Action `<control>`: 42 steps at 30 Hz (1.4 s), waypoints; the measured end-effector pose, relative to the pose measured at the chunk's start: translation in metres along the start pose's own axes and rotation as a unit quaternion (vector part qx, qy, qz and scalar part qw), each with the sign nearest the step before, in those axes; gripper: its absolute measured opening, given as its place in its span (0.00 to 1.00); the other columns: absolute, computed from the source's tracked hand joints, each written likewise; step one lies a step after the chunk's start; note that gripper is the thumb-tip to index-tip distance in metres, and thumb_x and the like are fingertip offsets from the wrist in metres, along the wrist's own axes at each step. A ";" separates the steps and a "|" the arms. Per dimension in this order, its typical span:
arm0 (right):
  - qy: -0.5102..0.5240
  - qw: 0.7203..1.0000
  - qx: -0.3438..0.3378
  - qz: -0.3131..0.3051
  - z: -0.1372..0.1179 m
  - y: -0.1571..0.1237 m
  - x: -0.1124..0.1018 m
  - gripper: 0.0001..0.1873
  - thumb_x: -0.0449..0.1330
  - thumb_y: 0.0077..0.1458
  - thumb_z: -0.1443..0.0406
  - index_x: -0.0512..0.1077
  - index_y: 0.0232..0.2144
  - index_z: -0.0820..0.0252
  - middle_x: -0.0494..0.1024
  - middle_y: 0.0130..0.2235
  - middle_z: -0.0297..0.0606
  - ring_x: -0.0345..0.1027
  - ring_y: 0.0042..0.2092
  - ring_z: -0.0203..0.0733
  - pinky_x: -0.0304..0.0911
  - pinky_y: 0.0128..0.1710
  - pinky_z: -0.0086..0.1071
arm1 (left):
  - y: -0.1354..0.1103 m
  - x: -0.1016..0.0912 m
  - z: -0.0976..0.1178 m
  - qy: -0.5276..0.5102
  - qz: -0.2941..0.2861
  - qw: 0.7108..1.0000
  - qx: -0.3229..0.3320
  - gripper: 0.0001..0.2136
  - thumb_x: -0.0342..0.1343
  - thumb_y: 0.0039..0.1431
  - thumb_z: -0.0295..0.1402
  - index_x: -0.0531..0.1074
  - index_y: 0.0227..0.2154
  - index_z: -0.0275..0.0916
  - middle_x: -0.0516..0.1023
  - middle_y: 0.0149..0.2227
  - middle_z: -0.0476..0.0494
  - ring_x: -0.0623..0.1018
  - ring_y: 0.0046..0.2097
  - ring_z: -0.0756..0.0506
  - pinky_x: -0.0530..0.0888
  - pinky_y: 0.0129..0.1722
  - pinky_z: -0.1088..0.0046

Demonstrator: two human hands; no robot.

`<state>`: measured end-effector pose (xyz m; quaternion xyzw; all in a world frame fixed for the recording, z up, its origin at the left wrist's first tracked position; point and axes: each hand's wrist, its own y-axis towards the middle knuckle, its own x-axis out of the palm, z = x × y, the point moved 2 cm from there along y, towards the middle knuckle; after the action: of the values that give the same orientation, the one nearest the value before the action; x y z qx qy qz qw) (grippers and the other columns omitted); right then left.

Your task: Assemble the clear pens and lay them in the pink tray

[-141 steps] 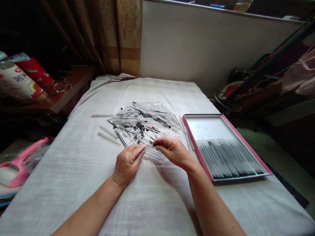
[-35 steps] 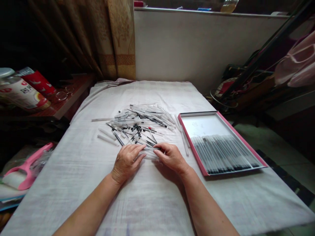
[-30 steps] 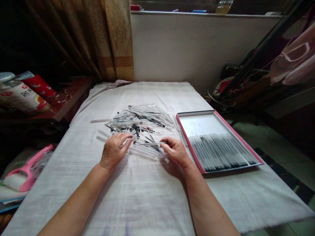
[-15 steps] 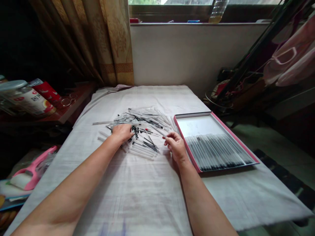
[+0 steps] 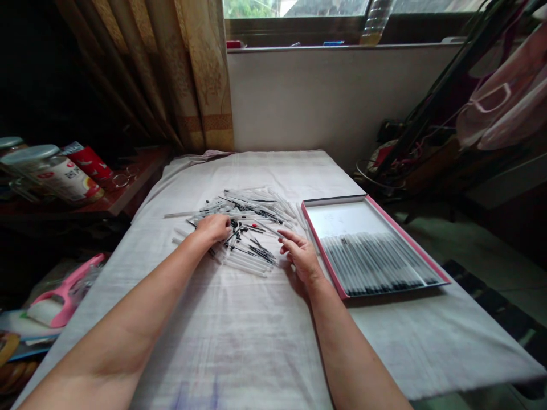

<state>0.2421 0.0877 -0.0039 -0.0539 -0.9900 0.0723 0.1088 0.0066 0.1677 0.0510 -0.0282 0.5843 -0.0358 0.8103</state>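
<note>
The slender, translucent plastic pen tubes (image 5: 245,264) lie heaped beyond the middle of the table (image 5: 265,336), between its left and right edges, and look light, stiff and smooth enough to roll, so a pinch at mid-barrel should suit them. The left hand (image 5: 215,226) curls over the heap by the stubby black caps (image 5: 235,224), its grip hidden; the right hand (image 5: 301,255) has loosely bent fingers, and whether they hold a tube I cannot tell. Toward the table's right edge, a shallow pink-walled box (image 5: 323,250) carries ranked pens (image 5: 376,262) on its smooth white floor.
</note>
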 end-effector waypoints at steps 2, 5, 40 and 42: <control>-0.013 1.000 -0.001 0.002 0.000 -0.001 0.002 0.25 0.63 0.40 0.57 0.78 0.41 0.63 0.74 0.26 0.34 0.61 0.23 0.32 0.46 0.19 0.25 | -0.009 -0.002 -0.003 -0.064 0.025 0.998 0.001 0.02 0.61 0.48 0.32 0.76 0.26 0.41 0.81 0.32 0.43 0.79 0.38 0.41 0.71 0.36 0.71; -0.040 0.999 -0.008 -0.007 -0.001 -0.005 0.008 0.24 0.64 0.40 0.55 0.78 0.39 0.64 0.71 0.20 0.31 0.58 0.21 0.32 0.49 0.18 0.26 | -0.031 0.004 -0.006 -0.172 0.042 0.984 -0.009 0.09 0.54 0.57 0.34 0.75 0.37 0.38 0.81 0.35 0.43 0.79 0.32 0.47 0.71 0.28 0.76; -0.168 0.979 -0.016 -0.118 0.007 -0.021 0.026 0.19 0.62 0.47 0.55 0.78 0.35 0.64 0.74 0.21 0.33 0.60 0.19 0.31 0.56 0.18 0.25 | -0.091 0.052 0.002 -0.734 -0.032 0.664 -0.135 0.10 0.66 0.50 0.32 0.73 0.34 0.36 0.79 0.39 0.47 0.75 0.22 0.57 0.63 0.12 0.88; -0.175 0.975 -0.009 -0.135 0.008 -0.021 0.026 0.19 0.61 0.48 0.55 0.78 0.36 0.63 0.74 0.21 0.33 0.59 0.19 0.31 0.56 0.18 0.25 | -0.091 0.054 0.003 -0.725 -0.023 0.676 -0.126 0.12 0.67 0.48 0.34 0.73 0.33 0.36 0.77 0.35 0.49 0.74 0.23 0.57 0.59 0.11 0.88</control>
<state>0.2131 0.0692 -0.0029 0.0930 -0.9924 0.0560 -0.0582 0.0239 0.0717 0.0093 -0.1604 -0.1887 0.0508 0.9675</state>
